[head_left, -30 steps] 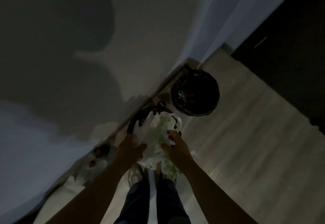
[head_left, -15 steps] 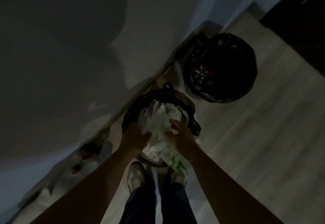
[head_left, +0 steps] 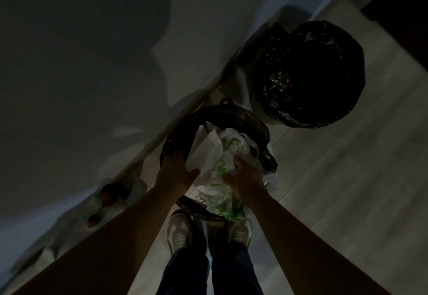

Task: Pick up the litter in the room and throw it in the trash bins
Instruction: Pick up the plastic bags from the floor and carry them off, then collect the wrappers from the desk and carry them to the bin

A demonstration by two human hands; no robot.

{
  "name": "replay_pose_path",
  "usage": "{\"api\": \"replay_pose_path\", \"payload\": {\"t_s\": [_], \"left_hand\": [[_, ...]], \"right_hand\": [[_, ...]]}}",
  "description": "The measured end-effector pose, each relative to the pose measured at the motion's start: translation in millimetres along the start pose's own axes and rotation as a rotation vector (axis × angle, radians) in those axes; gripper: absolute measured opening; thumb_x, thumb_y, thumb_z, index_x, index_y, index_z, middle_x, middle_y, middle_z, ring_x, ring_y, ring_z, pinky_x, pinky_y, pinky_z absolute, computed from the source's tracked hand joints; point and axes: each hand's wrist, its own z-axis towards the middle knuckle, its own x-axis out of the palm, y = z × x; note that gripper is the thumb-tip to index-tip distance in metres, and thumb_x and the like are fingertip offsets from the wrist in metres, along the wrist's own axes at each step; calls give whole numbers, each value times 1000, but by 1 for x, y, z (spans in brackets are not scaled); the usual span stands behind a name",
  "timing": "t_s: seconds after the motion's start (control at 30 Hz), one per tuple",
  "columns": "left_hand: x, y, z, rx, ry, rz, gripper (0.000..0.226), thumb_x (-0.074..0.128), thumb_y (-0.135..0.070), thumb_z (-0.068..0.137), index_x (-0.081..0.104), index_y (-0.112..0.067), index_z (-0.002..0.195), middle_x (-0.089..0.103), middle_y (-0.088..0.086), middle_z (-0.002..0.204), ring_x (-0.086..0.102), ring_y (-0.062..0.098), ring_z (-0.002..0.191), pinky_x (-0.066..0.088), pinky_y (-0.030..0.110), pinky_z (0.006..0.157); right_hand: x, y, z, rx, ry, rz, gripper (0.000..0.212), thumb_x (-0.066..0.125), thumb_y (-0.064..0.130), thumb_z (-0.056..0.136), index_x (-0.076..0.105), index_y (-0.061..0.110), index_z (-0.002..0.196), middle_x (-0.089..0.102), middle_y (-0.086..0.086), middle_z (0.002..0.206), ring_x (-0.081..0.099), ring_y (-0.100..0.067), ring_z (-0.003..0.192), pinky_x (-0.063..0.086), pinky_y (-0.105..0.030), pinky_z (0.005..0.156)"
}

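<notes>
The left hand (head_left: pixel 176 175) clasps the side, and the right hand (head_left: pixel 246 180) grips the middle, of a crumpled white-and-green plastic bag (head_left: pixel 216 155) sitting in the mouth of a dark round woven bin (head_left: pixel 209 114), just beside a round black-bagged bin (head_left: pixel 310 74).

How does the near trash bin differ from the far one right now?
The near bin is stuffed with white-and-green plastic bags spilling over its rim; the far bin looks mostly dark inside. The left hand and right hand grip the bags at the near bin; the far bin stands untouched. The far bin wears a glossy black liner; the near bin shows a small loop handle. Both are round, dark, and stand by the wall.
</notes>
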Motion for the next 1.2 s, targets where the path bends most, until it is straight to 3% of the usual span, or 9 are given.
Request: {"api": "replay_pose_path", "payload": {"t_s": [0.1, 0.17, 0.4, 0.5, 0.73, 1.03, 1.2], "left_hand": [[-11, -8, -12, 54, -54, 68, 78, 66, -38, 85, 27, -5, 143, 39, 18, 139, 49, 34, 120, 47, 41, 96], [-22, -14, -24, 93, -64, 113, 76, 63, -38, 87, 26, -5, 145, 36, 17, 144, 42, 32, 127, 40, 38, 102], [-73, -37, -90, 162, 102, 298, 62, 52, -35, 94, 26, -12, 145, 38, 13, 143, 42, 27, 129, 37, 33, 103], [-102, -47, -131, 193, 103, 331, 50, 54, -33, 93, 39, -14, 137, 47, 9, 135, 48, 24, 121, 39, 31, 97], [-175, -77, -252, 258, 22, 338, 49, 49, -30, 95, 36, -16, 141, 43, 5, 143, 40, 20, 133, 31, 29, 108], [-234, -96, -414, 245, -157, 227, 47, 54, -34, 93, 45, -17, 136, 51, 2, 133, 47, 15, 122, 34, 20, 95], [-263, -100, -502, 203, -358, 135, 46, 59, -34, 90, 47, -24, 132, 55, -3, 128, 53, 13, 115, 40, 22, 92]], "right_hand": [[-5, 12, -13, -1, -60, -5, 72, 66, 29, 88, 29, 13, 148, 42, -12, 145, 44, -25, 131, 38, -36, 108], [-10, 21, -24, -10, -86, -86, 73, 62, 32, 90, 24, 15, 150, 36, -11, 148, 38, -24, 135, 34, -33, 110], [-45, 56, -97, -147, -43, -426, 47, 53, 23, 93, 42, 16, 138, 47, -7, 134, 45, -21, 123, 39, -28, 99], [-64, 73, -140, -158, -1, -466, 44, 54, 21, 92, 43, 16, 134, 49, -6, 133, 48, -22, 122, 41, -29, 97], [-113, 128, -244, -255, -30, -588, 44, 53, 26, 93, 42, 19, 135, 51, -2, 130, 46, -17, 122, 35, -26, 95], [-177, 197, -363, -583, 30, -655, 46, 60, 30, 89, 50, 18, 132, 54, -1, 128, 48, -16, 121, 34, -22, 96], [-208, 248, -423, -788, 27, -651, 36, 65, 26, 87, 57, 13, 120, 59, -1, 115, 55, -17, 107, 41, -23, 86]]}}
